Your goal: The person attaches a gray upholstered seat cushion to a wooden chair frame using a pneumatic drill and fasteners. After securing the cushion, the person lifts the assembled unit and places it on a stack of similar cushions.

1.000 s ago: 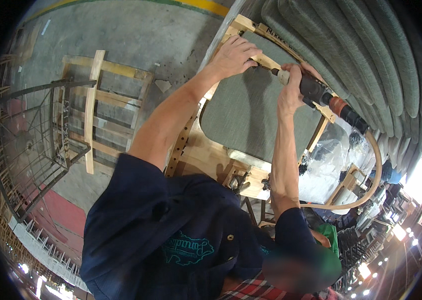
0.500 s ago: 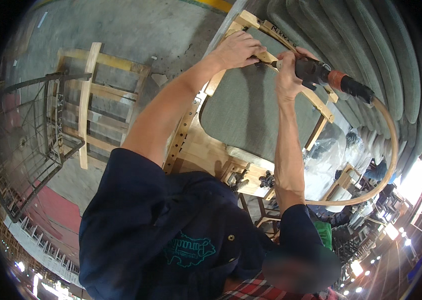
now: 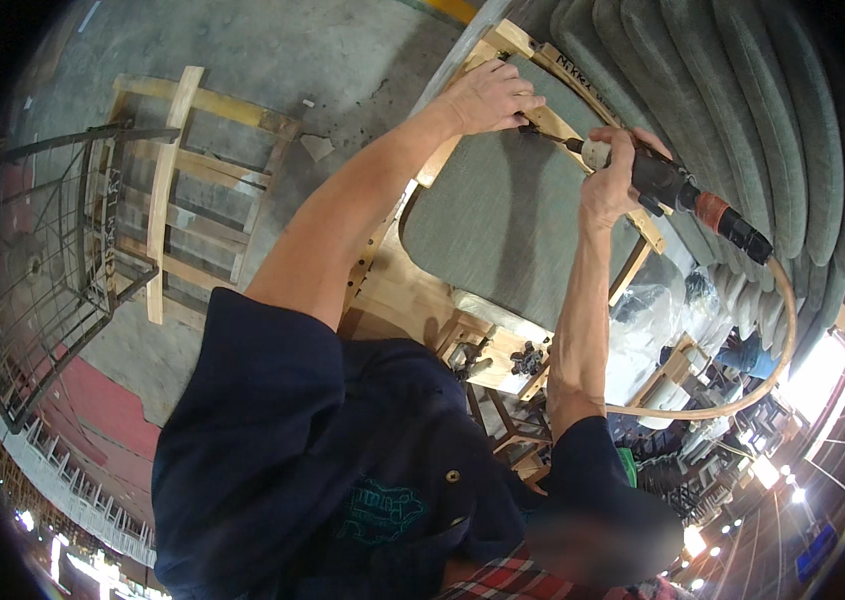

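A dark air screwdriver (image 3: 665, 180) with an orange-red band is gripped in my right hand (image 3: 615, 178). Its slim bit points left toward the fingertips of my left hand (image 3: 490, 98). That hand is closed at the far wooden rail (image 3: 555, 122) of a jig; a small dark piece shows under its fingertips, and I cannot make out what it is. Between my forearms lies a flat grey upholstered panel (image 3: 483, 215) with rounded corners, framed by the wooden rails. A tan air hose (image 3: 788, 300) curves from the tool's rear down to the right.
Grey cushions (image 3: 743, 110) stand in a row beyond the jig. At the near edge are a wooden block with a clamp (image 3: 468, 355) and a small pile of dark fasteners (image 3: 528, 358). A wooden pallet (image 3: 203, 190) and a wire rack (image 3: 53, 250) are on the left.
My right hand has drawn the screwdriver back to the right, widening the gap to my left hand. The left hand stays at the rail, shifted slightly right.
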`<state>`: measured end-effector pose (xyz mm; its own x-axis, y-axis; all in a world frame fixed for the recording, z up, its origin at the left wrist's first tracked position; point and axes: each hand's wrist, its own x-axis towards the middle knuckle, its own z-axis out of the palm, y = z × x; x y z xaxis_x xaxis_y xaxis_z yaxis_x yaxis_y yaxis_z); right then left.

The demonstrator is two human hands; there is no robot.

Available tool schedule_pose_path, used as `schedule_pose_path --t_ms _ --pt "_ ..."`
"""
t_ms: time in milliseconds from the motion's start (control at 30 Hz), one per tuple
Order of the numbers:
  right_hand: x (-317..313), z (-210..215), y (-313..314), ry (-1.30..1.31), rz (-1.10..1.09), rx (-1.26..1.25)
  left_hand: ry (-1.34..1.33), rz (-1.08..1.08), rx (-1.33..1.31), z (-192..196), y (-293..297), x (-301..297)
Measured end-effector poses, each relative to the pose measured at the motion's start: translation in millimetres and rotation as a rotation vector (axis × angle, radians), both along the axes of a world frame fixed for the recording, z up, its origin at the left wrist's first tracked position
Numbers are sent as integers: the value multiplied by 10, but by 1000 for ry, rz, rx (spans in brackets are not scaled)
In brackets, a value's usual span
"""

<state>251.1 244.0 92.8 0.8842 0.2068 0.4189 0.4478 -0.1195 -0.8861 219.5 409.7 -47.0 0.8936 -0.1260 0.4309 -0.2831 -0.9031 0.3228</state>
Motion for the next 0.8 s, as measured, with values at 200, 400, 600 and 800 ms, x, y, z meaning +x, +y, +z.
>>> schedule_pose_path --t_ms 200,400,600,800 --pt "-52 -11 72 20 18 26 -1 -2 -10 38 7 -27" --pt "-30 -73 112 41 8 51 3 -3 -20 32 2 -22" --pt "-50 -32 167 47 13 12 24 -7 -5 55 10 -24" --pt "28 -114 170 -51 -14 -157 16 18 35 16 -4 -20"
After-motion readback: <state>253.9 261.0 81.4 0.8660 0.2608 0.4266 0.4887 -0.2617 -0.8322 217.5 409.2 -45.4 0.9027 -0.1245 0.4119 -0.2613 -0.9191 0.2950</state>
